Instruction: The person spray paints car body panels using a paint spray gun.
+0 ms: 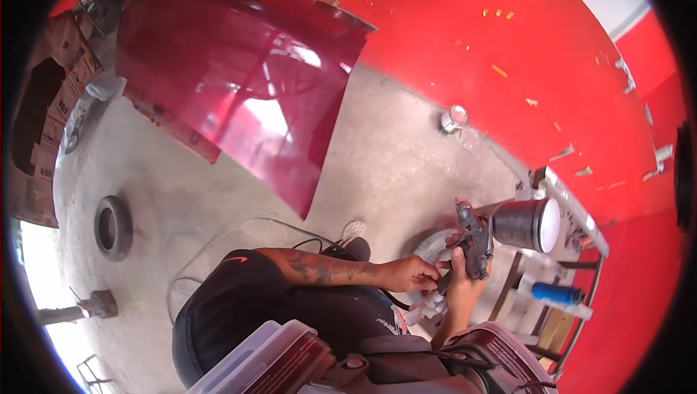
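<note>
Plainly, the spray gun (477,243) is held low at the person's right side, gripped firmly by the closed right hand (463,291), while the fingers of the left hand (417,274) are gathered close together at its lower end; whether anything is pinched there cannot be told. The dark cup (515,225) is tilted outward to the right, so a spill could be caused by a loosely seated white lid (549,225), though its fit cannot be judged. A stray burst might be let out by an accidental squeeze, and the gun could be jerked if the hose (287,225) on the floor were snagged by a shoe (354,230), though whether hose and gun are joined is not made clear. Farther out, light is thrown back by the glossy maroon panel (239,89), on which stray drops would probably be shown up. The grey concrete floor (392,140) is bounded by a red wall (428,23), near whose foot a can (454,119) is set; a tyre (103,228) is seen at the left, and a blue bottle (555,294) beyond the right hand
</note>
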A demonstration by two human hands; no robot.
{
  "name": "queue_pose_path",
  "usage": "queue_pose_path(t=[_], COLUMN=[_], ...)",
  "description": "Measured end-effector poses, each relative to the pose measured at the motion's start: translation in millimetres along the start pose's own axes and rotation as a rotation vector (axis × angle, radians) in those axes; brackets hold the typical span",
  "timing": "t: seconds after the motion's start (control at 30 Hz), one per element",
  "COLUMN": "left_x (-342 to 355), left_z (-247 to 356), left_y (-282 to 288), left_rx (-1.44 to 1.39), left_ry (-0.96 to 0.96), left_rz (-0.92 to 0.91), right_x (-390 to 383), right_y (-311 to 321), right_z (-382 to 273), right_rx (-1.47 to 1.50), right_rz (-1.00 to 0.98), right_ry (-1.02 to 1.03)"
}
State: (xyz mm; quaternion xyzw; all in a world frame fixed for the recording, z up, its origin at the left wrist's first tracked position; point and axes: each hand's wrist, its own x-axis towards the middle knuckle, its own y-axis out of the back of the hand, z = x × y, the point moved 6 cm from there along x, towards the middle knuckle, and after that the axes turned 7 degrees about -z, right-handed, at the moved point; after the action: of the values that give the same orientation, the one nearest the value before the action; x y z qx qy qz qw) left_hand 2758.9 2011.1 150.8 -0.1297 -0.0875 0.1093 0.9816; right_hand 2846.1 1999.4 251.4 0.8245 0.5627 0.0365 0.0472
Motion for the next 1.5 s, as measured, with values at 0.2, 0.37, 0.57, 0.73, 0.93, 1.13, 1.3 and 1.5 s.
queue_pose_path(t=[0.2, 0.37, 0.57, 0.73, 0.93, 1.13, 1.3, 1.5], left_x=[84, 126, 176, 164, -9, -54, -17, 60], left_z=[52, 77, 55, -36, -123, -138, -146, -127], left_y=[101, 173, 259, 347, 332, 286, 299, 278], left_rx=[0.235, 0.242, 0.101, 0.481, 0.686, 0.237, 0.076, 0.07], left_ry=[-0.026, -0.014, -0.046, 0.252, 1.276, 1.534, 1.374, 1.17], left_rz=[0.161, 0.316, 0.516, 0.555, 1.03, 1.695, 2.063, 2.408], right_x=[133, 229, 374, 523, 671, 731, 708, 639], right_y=[18, 6, 8, 32, 15, -98, -226, -365], right_z=[-19, -36, -37, -64, -131, -150, -174, -210], right_rx=[0.052, 0.112, 0.078, 0.175, 0.059, 0.171, 0.205, 0.251], right_rz=[0.006, -0.054, -0.211, -0.234, -0.465, -0.826, -1.375, -1.911], right_ry=[0.034, 0.128, 0.156, 0.248, 0.367, 0.408, 0.524, 0.439])
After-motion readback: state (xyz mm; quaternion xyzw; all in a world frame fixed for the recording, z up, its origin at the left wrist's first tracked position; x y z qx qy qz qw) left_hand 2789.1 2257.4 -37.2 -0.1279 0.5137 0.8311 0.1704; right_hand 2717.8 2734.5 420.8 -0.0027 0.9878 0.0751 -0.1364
